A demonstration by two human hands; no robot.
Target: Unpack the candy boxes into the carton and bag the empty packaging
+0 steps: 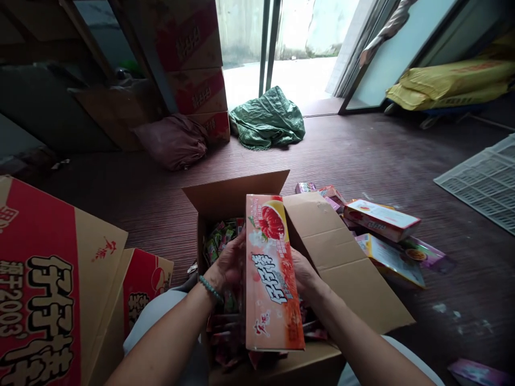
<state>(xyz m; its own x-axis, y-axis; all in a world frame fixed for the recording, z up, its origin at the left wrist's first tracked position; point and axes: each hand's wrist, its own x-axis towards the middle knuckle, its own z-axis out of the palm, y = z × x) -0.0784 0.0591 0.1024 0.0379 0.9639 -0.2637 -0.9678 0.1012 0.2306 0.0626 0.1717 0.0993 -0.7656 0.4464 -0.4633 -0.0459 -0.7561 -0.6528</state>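
Observation:
Between my two hands is a long pink and orange snack box point(270, 273) with a red fruit picture, held above an open cardboard carton point(341, 262). My left hand point(231, 262) grips its left side, a beaded bracelet on the wrist. On the opposite side, my right hand point(303, 273) is closed against the box, its fingers partly hidden behind it. Green small packets point(219, 238) fill the carton's far left part, and dark red packets point(225, 335) lie in its near part. The snack box covers the middle of the carton's contents.
Several flattened or loose snack boxes point(382, 220) lie on the floor to the right. Large red and brown cartons point(44, 289) stand at the left. Farther off are a green sack point(269, 120), a maroon sack point(173, 140), a white plastic crate point(483, 179) and yellow sacks point(450, 83).

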